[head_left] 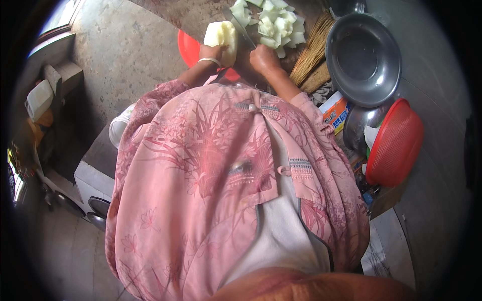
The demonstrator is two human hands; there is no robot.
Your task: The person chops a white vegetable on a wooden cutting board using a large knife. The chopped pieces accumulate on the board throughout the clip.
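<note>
My left hand (211, 54), with a pale bangle at its wrist, grips a large pale piece of a peeled gourd or melon (221, 34). Its ragged, yellowish flesh faces up. In my right hand (264, 60) is a knife (243, 31), its blade slanting up and left beside the gourd; the fingers hide the handle. Several cut pale-green gourd pieces (280, 26) lie heaped just beyond the right hand on a brown surface. Below the gourd and left hand, part of a red plastic basin (187, 49) shows; the rest is hidden.
A straw broom or brush (312, 47) lies right of the right forearm. Farther right are a grey metal basin (363, 56), a printed carton (336, 116) and a tilted red plastic colander (395, 146). A white container (120, 128) stands beside my left sleeve.
</note>
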